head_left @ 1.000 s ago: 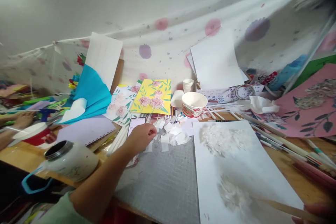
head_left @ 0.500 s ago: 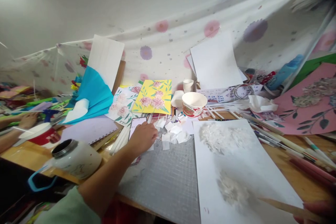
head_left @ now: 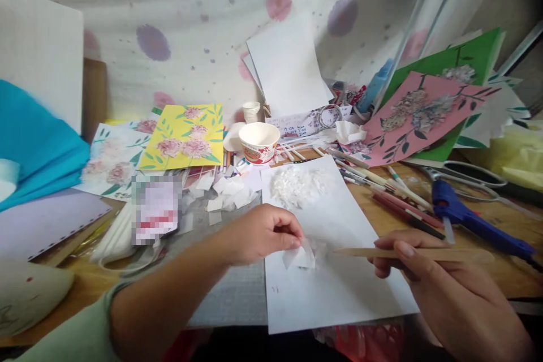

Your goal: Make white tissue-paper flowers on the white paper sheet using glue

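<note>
My left hand point(head_left: 258, 235) pinches a small white paper square point(head_left: 304, 259) between thumb and fingertips, over the white sheet point(head_left: 331, 305). In my right hand point(head_left: 441, 277) lies a flat wooden stick point(head_left: 358, 251), its pointed end aimed left at the paper square, with a small gap between them. Farther up the sheet sits a fluffy white paper flower cluster point(head_left: 294, 186). The lower cluster on the sheet is mostly hidden by my left hand and the paper. Loose white paper squares point(head_left: 233, 189) are heaped left of the sheet on the grey cutting mat point(head_left: 229, 300).
A paper bowl point(head_left: 259, 144) stands behind the sheet. Flower pictures on yellow card point(head_left: 182, 136) and pink card point(head_left: 424, 113) lean at either side. A blue glue gun point(head_left: 470, 220) and several pens lie at right. A phone point(head_left: 156, 209) rests at left.
My left hand has moved from beside the phone and paper heap to the white sheet, now with a paper square. The view has turned right and down, bringing my right hand fully in.
</note>
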`<action>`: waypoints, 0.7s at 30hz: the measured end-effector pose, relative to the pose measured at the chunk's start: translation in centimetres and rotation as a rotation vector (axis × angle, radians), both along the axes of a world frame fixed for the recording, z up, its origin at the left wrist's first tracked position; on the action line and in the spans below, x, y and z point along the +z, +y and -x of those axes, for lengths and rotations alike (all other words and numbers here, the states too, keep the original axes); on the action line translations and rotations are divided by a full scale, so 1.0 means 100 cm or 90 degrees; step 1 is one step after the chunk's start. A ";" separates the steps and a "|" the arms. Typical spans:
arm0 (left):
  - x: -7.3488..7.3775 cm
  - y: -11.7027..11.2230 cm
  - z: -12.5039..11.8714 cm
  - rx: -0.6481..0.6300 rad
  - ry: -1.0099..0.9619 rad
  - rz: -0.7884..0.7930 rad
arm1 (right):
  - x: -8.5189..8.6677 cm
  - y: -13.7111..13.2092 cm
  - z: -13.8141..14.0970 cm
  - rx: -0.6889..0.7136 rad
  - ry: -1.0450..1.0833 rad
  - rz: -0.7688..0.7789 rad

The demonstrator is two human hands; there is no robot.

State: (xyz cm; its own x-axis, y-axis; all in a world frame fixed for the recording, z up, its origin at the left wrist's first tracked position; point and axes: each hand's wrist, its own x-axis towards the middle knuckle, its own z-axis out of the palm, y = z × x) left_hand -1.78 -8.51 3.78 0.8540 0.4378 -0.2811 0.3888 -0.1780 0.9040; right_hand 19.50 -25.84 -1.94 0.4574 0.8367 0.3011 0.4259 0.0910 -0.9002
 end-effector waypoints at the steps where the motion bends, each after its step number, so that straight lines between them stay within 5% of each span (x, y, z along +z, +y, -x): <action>1: -0.007 0.000 -0.006 -0.003 0.017 0.016 | 0.002 0.000 0.001 0.010 0.022 0.018; 7: -0.032 -0.001 -0.018 0.011 0.062 -0.004 | 0.015 0.008 0.013 0.070 0.071 0.009; 13: -0.031 -0.006 -0.022 0.009 0.093 -0.149 | 0.031 0.014 0.025 0.138 -0.073 0.017; 21: -0.026 -0.010 -0.024 -0.025 0.109 -0.245 | 0.028 0.018 0.029 0.224 -0.176 0.019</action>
